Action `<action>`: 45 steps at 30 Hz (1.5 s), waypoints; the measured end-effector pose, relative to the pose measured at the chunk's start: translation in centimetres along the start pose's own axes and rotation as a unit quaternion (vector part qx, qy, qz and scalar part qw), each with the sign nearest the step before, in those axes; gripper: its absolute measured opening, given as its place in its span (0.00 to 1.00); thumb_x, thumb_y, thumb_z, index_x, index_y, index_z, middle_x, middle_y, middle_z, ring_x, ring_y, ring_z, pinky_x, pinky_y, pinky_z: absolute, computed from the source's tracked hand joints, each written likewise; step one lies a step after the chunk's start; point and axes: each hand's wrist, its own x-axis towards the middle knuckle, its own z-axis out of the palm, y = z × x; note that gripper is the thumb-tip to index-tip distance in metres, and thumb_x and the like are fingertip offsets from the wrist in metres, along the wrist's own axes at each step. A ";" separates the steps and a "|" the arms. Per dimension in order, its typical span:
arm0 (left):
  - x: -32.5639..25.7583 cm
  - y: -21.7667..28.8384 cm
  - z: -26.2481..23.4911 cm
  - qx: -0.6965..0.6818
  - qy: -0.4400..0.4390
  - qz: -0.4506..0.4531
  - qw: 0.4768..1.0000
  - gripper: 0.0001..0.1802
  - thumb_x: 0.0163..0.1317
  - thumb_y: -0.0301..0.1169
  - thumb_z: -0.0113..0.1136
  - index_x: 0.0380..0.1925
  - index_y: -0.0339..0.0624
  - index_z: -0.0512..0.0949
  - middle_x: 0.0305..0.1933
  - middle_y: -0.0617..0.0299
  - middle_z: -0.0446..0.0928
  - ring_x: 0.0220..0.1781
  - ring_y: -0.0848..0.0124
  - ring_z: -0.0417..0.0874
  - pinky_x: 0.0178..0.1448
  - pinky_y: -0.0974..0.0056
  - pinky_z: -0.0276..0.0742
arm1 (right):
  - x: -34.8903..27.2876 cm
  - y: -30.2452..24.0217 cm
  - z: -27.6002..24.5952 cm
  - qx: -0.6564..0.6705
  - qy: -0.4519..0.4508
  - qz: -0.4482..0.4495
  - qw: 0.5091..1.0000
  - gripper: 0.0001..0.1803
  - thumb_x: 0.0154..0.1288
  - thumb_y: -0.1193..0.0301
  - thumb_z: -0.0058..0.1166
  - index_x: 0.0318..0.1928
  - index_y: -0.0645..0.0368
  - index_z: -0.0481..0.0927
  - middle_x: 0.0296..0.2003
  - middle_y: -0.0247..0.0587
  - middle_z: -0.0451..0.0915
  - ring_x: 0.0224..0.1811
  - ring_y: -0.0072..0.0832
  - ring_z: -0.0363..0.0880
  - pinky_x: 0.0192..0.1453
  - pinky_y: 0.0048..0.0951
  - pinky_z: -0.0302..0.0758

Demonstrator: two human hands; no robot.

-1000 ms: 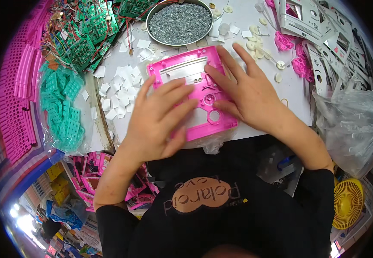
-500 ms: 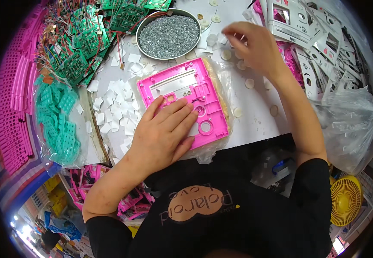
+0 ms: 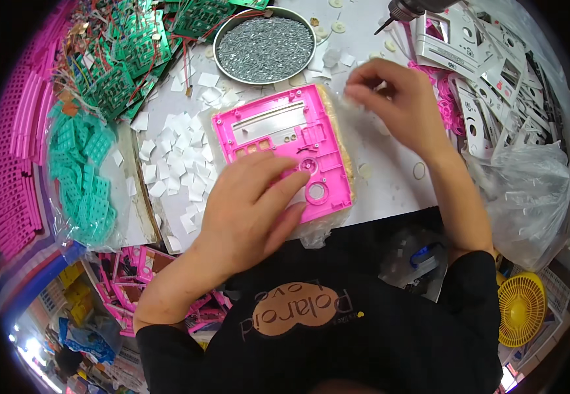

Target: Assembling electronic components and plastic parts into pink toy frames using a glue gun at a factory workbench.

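A pink plastic casing lies on a padded, plastic-wrapped block, its inner side with ribs, posts and round openings facing up. My left hand is over the casing's lower left part, fingers apart and slightly bent, holding nothing. Whether its fingertips touch the casing I cannot tell. To the right of the casing, my right hand hovers above the table with thumb and fingers drawn together in a pinch. A pale blur shows at its fingertips, too unclear to name. Around it lie small translucent discs.
A round metal tray of screws stands behind the casing. Green circuit boards with wires, white paper squares and teal keypads fill the left. White panels are piled right. A dark screwdriver hangs at the upper right.
My left hand has lifted and its fingers have bent more. My right hand has moved slightly down and its fingers have drawn together. The screwdriver has come into view at the top.
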 end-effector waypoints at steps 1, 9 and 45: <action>-0.3 0.5 0.1 -0.041 0.042 -0.022 0.998 0.20 0.56 0.28 0.72 0.49 0.43 0.82 0.44 0.57 0.83 0.43 0.58 0.84 0.48 0.57 0.81 | -1.5 -1.9 0.5 0.102 -0.020 0.051 0.993 0.07 0.67 0.73 0.62 0.44 0.57 0.87 0.37 0.40 0.87 0.33 0.28 0.86 0.38 0.30 0.81; -1.7 2.9 0.5 -0.240 -0.061 -0.217 0.944 0.06 0.62 0.28 0.66 0.32 0.39 0.78 0.21 0.54 0.76 0.23 0.55 0.80 0.28 0.57 0.74 | -7.8 -5.9 4.1 -0.015 -0.040 -0.245 0.969 0.14 0.58 0.74 0.65 0.46 0.59 0.85 0.40 0.42 0.83 0.37 0.37 0.85 0.36 0.31 0.82; 5.5 -6.8 -1.4 0.087 0.149 0.030 0.985 0.10 0.60 0.30 0.67 0.40 0.38 0.83 0.35 0.55 0.83 0.35 0.60 0.84 0.40 0.61 0.79 | -2.3 -6.6 5.9 -0.302 -0.148 -0.019 0.942 0.09 0.60 0.70 0.63 0.33 0.61 0.78 0.25 0.48 0.83 0.31 0.49 0.84 0.35 0.48 0.78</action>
